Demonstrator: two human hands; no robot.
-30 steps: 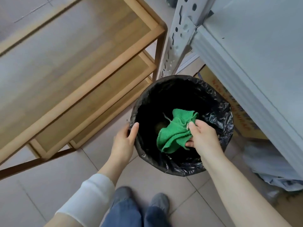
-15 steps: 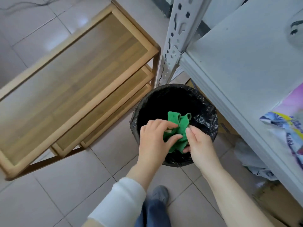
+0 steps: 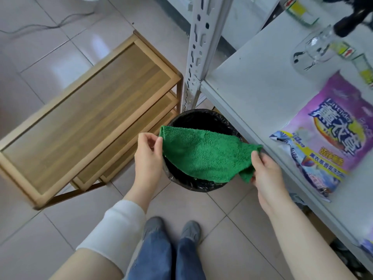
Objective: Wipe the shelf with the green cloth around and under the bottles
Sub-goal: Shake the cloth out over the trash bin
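The green cloth [image 3: 203, 154] hangs spread out flat above a black-lined bin [image 3: 201, 184]. My left hand [image 3: 148, 156] pinches its left corner and my right hand [image 3: 266, 172] pinches its right corner. The white metal shelf [image 3: 254, 77] runs along the right. On it, at the far end, lies a clear glass bottle [image 3: 314, 51] on its side, with green-labelled bottles [image 3: 300, 11] behind it and another labelled bottle [image 3: 363, 65] at the right edge.
A purple detergent bag [image 3: 323, 138] lies on the shelf near my right hand. The shelf's perforated white post [image 3: 196, 55] stands just behind the bin. A low wooden rack [image 3: 88, 116] is on the left, on a tiled floor. My feet [image 3: 171, 231] are below the bin.
The view has lifted, bringing the shelf's bottles and bag into sight. My left hand left the bin rim and took a corner; both hands pulled the bunched cloth out flat above the bin.
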